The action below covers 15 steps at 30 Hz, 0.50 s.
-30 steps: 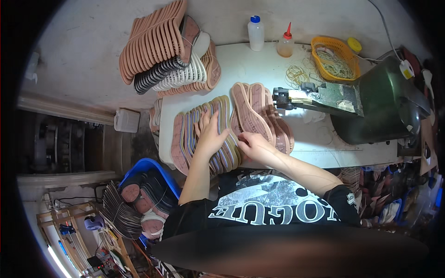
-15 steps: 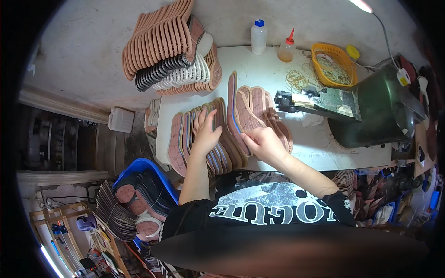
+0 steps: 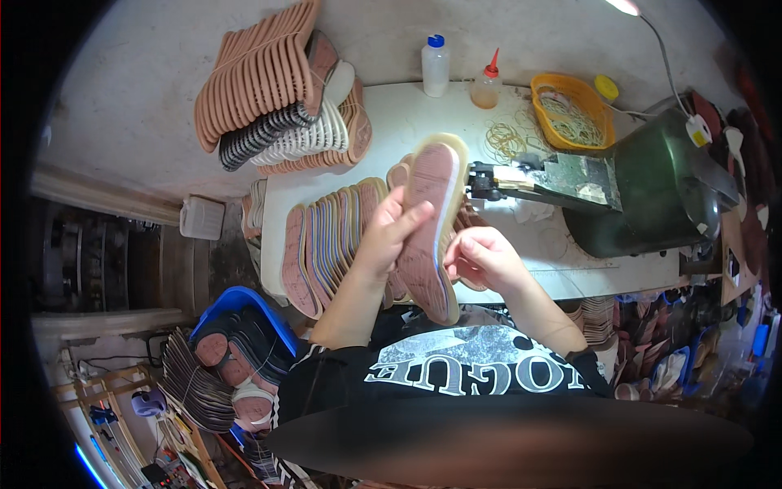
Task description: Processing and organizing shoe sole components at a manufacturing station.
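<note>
Upright before me is a brownish-pink shoe sole (image 3: pixel 429 183) with a pale rim and a thin blue line along its edge. My left hand (image 3: pixel 393 232) grips it from the left, thumb across its face. Against its lower right edge, my right hand (image 3: pixel 482 257) has its fingers curled together; whatever lies between the fingertips is hidden. A row of similar soles (image 3: pixel 326 240) stands packed on the white table (image 3: pixel 391 98), left of my left hand. More soles (image 3: pixel 399 174) are partly covered behind the held one.
A green machine (image 3: pixel 668 187) with a narrow arm stands right. Behind are a yellow basket (image 3: pixel 604 134) of rubber bands, a blue-capped bottle (image 3: pixel 436 69) and a red-tipped bottle (image 3: pixel 486 88). Bundled soles (image 3: pixel 252 77) pile up back left; a blue bin (image 3: pixel 240 297) sits lower left.
My left hand has moved from the packed row to the sole and grips it. The sole has turned its broad face toward me, and my right hand has shifted slightly along its edge.
</note>
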Tool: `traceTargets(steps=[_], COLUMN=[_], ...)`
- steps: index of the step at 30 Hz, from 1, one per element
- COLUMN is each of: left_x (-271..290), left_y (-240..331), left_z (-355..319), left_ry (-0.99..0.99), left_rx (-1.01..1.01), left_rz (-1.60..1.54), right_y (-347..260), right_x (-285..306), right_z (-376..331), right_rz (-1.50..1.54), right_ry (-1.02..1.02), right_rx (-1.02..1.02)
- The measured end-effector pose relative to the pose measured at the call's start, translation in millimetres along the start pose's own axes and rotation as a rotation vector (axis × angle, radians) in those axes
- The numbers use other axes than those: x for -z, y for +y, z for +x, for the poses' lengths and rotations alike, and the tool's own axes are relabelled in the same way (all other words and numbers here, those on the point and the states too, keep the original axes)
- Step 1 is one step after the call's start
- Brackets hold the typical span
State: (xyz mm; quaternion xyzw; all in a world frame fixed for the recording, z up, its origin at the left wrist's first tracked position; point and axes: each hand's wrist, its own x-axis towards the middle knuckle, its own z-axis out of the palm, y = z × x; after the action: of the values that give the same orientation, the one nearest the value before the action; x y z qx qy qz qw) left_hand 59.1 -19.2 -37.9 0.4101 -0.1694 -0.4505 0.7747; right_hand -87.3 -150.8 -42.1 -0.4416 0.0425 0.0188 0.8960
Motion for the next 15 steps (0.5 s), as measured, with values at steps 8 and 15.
traceTargets(steps=[8,15], left_x=[-43,-47], left_y=[-4,-15], left_z=[10,19], left_ry=[-0.040,0.117], left_rx=[-0.132,-0.361], left_rz=[0.154,0.505], right_y=[-11,-37], right_x=[17,-6], right_z=[10,3], right_rz=[-0.289,-1.036], right_ry=[-0.001,0.230], right_rx=[-0.052,0.240])
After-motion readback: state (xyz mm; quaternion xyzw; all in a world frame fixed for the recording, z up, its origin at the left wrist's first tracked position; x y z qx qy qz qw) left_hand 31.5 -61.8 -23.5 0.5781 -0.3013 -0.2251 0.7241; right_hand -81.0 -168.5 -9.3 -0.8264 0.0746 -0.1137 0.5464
